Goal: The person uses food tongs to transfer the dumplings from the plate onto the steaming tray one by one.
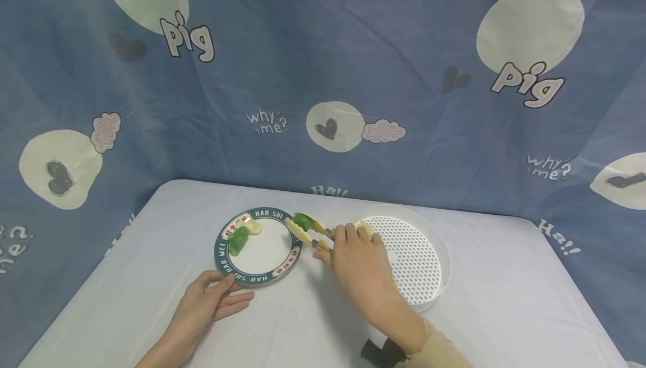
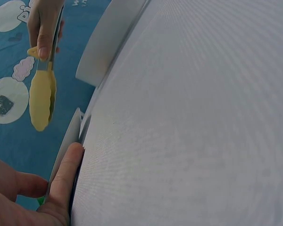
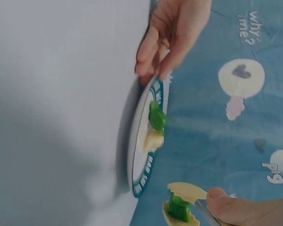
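My left hand [image 1: 194,306] pinches the near-left rim of a round plate [image 1: 254,279], thumb on top and fingers beneath. The plate is white with a green lettered border and looks tilted in the right wrist view. On its left side lie a glossy green piece [image 1: 238,240] and a pale yellow piece [image 1: 252,226], touching. My right hand [image 1: 360,264] grips metal tongs with yellow scalloped tips [image 2: 41,101]. Between the tips, over the plate's right rim, is another green piece [image 3: 179,208]. The exact kind of these pieces is unclear.
Right of the plate, a white round tray [image 1: 446,270] with a perforated base stands partly behind my right hand and forearm. A white cloth covers the table [image 1: 504,289]. A printed blue curtain [image 1: 429,160] hangs behind. Something black [image 1: 383,352] is by my right wrist.
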